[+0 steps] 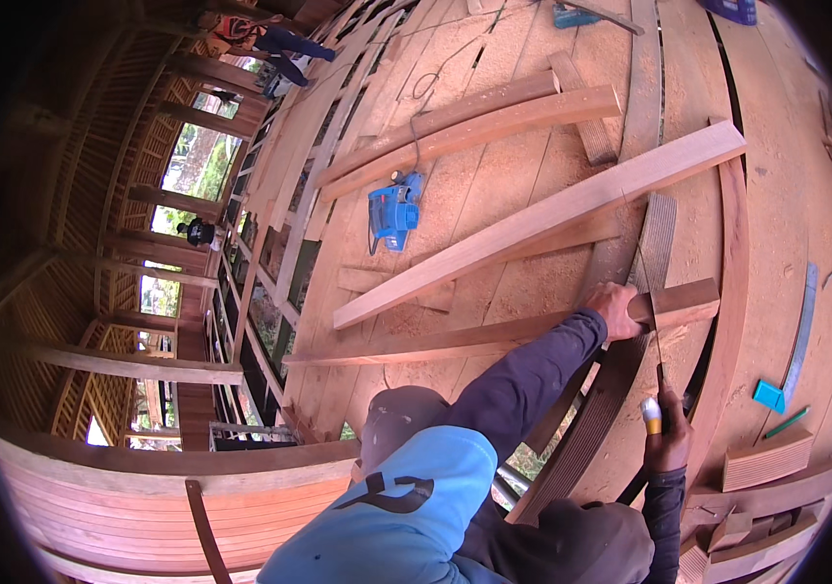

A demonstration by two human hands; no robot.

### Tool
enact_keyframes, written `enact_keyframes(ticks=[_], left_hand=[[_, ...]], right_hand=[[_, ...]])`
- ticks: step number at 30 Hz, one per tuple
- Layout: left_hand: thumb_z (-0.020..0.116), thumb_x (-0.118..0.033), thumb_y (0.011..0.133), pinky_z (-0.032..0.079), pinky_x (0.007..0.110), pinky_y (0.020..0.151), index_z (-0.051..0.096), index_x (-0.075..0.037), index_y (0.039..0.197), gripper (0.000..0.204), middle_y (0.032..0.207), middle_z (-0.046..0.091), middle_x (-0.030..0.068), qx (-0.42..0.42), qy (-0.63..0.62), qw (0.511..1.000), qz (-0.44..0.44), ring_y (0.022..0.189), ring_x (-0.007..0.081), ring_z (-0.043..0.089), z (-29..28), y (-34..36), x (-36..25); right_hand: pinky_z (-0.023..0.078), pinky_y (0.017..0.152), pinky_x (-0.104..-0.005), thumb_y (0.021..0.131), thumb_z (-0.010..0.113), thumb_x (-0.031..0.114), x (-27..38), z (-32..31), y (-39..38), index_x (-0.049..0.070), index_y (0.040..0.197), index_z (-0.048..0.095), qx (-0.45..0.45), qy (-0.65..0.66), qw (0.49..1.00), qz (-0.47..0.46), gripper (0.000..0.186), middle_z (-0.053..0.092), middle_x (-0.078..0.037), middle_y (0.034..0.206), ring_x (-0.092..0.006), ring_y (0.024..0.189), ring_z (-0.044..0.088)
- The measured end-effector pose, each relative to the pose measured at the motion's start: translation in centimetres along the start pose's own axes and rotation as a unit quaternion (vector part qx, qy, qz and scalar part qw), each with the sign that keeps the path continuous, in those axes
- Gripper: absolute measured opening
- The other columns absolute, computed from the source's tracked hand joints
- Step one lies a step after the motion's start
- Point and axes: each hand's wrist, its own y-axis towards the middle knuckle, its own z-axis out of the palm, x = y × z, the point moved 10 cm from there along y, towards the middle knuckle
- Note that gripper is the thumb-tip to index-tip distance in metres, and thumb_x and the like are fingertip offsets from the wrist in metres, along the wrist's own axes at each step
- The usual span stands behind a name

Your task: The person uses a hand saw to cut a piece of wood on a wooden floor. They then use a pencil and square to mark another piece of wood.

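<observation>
My left hand (616,310) presses down on a long wooden beam (474,337), its fingers curled round the wood close to its right end. In my right hand (668,434) is a handsaw (657,343), seen nearly edge-on as a thin dark line. Its blade crosses the beam just right of my left hand, and a short end piece (685,303) lies beyond the cut line. A yellow and white butt (651,417) shows beside my right hand. Under the beam runs a grooved board (656,238). How deep the blade sits in the wood I cannot tell.
A planed beam (542,229) lies slantwise ahead, with a blue power planer (395,212) and cord beyond it. Sawdust covers the planks. At right are a try square (801,336), a green pencil (786,422) and offcuts (768,459). Gaps open between floorboards; another person (284,49) is far left.
</observation>
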Motion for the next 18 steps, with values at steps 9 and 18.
enact_keyframes(ticks=[9, 18], left_hand=[[0.084, -0.050, 0.066, 0.056, 0.050, 0.086, 0.068, 0.000, 0.090, 0.057, 0.092, 0.073, 0.0271, 0.038, -0.012, 0.999, -0.016, 0.093, 0.0449, 0.072, 0.0, 0.1, 0.9], [0.085, -0.048, 0.068, 0.057, 0.050, 0.087, 0.071, -0.001, 0.102, 0.060, 0.100, 0.073, 0.0276, 0.069, -0.027, 0.996, -0.045, 0.097, 0.0439, 0.072, -1.5, 1.4, 0.8]], right_hand=[[0.059, 0.087, -0.0398, 0.092, 0.070, 0.001, 3.8, -5.9, -9.3, -0.002, 0.136, 0.065, 0.008, -0.041, 0.999, 0.005, 0.045, 0.073, -0.024, 0.118, -0.0333, 0.103, 0.075], [0.061, 0.086, -0.0402, 0.087, 0.075, 0.000, -0.5, -3.8, -7.9, -0.003, 0.130, 0.067, -0.017, -0.005, 1.000, -0.015, 0.044, 0.074, -0.026, 0.115, -0.0356, 0.104, 0.076]])
